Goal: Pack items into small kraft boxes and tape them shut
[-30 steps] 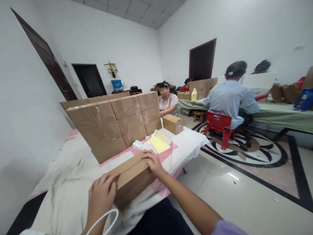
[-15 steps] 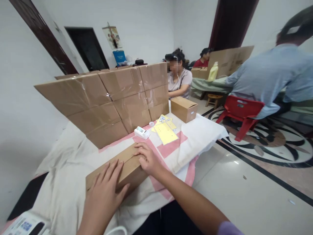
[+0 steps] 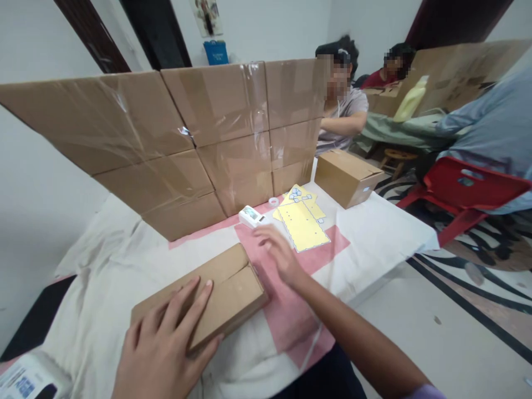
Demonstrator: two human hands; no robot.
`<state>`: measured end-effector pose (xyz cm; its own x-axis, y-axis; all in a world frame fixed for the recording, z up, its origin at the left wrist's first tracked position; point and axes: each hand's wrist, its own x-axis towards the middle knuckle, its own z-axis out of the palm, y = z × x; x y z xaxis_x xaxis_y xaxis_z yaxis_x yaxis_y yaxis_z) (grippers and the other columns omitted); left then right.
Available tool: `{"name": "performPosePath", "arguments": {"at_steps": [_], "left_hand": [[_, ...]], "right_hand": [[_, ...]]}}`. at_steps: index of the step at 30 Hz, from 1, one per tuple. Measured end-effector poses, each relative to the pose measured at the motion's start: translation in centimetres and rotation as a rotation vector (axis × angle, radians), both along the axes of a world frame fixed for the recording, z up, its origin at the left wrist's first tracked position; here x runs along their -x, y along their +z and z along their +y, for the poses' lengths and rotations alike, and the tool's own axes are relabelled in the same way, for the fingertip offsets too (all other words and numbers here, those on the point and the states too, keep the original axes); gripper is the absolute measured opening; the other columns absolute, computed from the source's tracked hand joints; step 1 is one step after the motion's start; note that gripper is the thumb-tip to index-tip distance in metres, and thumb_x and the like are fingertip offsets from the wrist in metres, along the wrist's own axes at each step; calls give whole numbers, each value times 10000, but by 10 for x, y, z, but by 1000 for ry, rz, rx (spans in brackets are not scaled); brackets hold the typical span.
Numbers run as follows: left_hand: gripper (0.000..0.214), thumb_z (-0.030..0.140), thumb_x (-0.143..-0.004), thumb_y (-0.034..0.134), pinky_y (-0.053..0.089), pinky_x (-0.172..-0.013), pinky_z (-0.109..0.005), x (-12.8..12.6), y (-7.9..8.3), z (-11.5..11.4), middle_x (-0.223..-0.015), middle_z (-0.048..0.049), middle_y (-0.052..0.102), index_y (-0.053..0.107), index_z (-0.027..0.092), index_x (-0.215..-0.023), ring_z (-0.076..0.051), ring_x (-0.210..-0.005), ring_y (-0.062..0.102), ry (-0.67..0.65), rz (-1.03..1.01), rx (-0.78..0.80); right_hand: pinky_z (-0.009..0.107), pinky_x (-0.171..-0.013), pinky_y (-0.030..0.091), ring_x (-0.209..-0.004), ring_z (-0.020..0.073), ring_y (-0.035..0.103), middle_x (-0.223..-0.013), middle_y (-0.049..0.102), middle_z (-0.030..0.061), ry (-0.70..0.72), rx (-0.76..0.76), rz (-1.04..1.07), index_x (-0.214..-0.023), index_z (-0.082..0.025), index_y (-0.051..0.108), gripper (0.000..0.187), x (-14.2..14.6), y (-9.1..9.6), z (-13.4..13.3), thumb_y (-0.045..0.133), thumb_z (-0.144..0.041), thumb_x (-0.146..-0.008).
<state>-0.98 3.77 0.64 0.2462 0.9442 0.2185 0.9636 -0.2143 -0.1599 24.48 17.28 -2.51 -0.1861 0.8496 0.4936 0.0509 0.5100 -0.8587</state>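
While the left hand (image 3: pixel 163 342) lies spread on the box (image 3: pixel 228 291) on the table (image 3: pixel 388 227), the right hand (image 3: pixel 280 256) hangs empty, fingers parted, by the white gadget (image 3: pixel 250 216) — likely a reach, calling for a pinch.

Looking onto white walls (image 3: pixel 270 27), with a brown door (image 3: pixel 91 33) and a black door (image 3: pixel 155 33) at upper left, a picture (image 3: pixel 208 16) beside them and a dark doorway (image 3: pixel 453 25) at upper right. Seeing a red chair (image 3: pixel 477 194), a wooden stool (image 3: pixel 397 159) and a green-draped table (image 3: pixel 386 128) at right. Noticing a pale floor (image 3: pixel 415 310) bearing black bands (image 3: pixel 469 309) and a curved pattern (image 3: pixel 486 277).
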Motion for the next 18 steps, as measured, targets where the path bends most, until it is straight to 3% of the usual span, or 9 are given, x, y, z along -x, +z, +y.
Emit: {"name": "performPosePath", "arguments": {"at_steps": [2,3,5,7,10,13,18], "left_hand": [[704,557,-869,513,416,-936,-519,-5,3,-2,-1583,-6,438,395,361,-1534,-386,-1208,501,8,-16,3],[692,539,-872,518,411,-952,-523,-7,5,-3,-1584,-6,438,408,353,-1529,-386,-1219,495,15,-23,7],[686,510,-870,534,400,-972,-525,-11,7,-3,-1582,-7,442,419,342,-1524,-382,-1238,486,24,-41,16],[694,491,-864,554,391,-983,-525,-12,8,-3,-1571,-11,459,409,348,-1528,-378,-1256,483,24,-71,15],[695,457,-863,563,374,-998,-533,-11,6,-3,-1567,-16,464,391,369,-1532,-373,-1279,480,9,-119,-2],[690,432,-870,550,359,-1019,-536,-9,2,-4,-1579,-5,448,384,367,-1536,-358,-1314,459,-4,-129,-12],[704,464,-884,490,385,-993,-551,-5,-4,-9,-1562,-22,471,347,330,-1560,-373,-1268,496,-41,-153,-86]], "right_hand": [[348,-985,455,-1106,216,581,-1168,632,70,-236,153,-96,-1085,-213,643,269,-12,1,39,445,-274,-914],[322,-952,462,-1072,208,585,-1123,637,67,-268,260,-198,-1025,-196,653,233,-16,2,59,467,-276,-909],[274,-789,479,-896,178,604,-967,639,52,-244,503,-389,-893,-172,646,211,-20,5,93,463,-273,-919],[253,-624,435,-695,145,570,-828,611,39,-201,643,-489,-819,-153,626,197,-19,7,118,481,-254,-907],[245,-517,345,-528,107,463,-699,562,20,-197,694,-551,-797,-139,621,164,-11,10,139,522,-237,-883],[240,-500,313,-490,97,411,-625,541,16,-214,709,-625,-780,-130,636,179,-2,15,147,550,-249,-882],[225,-511,359,-534,118,498,-601,607,32,-248,719,-739,-748,-131,664,126,13,32,141,645,-233,-820]]}}
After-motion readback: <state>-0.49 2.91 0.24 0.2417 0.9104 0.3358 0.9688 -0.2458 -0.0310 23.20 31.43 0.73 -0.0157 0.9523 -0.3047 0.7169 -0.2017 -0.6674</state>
